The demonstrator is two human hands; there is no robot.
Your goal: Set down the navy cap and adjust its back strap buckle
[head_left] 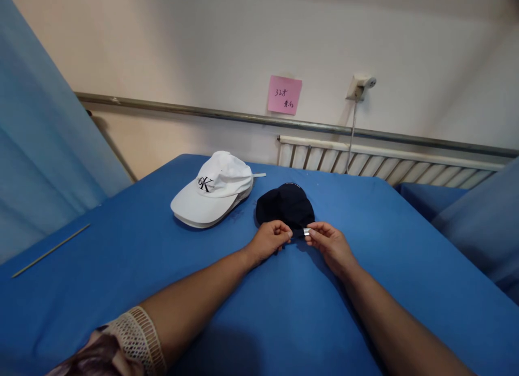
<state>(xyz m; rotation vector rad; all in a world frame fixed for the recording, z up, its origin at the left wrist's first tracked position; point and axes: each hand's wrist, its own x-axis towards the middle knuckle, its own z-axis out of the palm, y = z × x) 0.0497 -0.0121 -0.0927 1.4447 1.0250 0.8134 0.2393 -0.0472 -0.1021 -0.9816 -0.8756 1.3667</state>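
A dark navy cap [286, 204] lies on the blue sheet [121, 268], its back strap turned toward me. My left hand [268, 240] is closed in a pinch on the strap at the cap's near edge. My right hand [329, 241] pinches the other end of the strap, where a small silver metal buckle [307, 232] shows between its fingertips. Left of the dark cap rests a white cap [214, 189] with a black logo on its front, untouched.
The blue-covered bed meets a pale wall with a metal rail [182, 110], a pink sticky note [284, 94] and a white radiator [385, 164]. A thin wooden stick [51, 250] lies at the left. Blue curtain [36, 127] hangs at the left.
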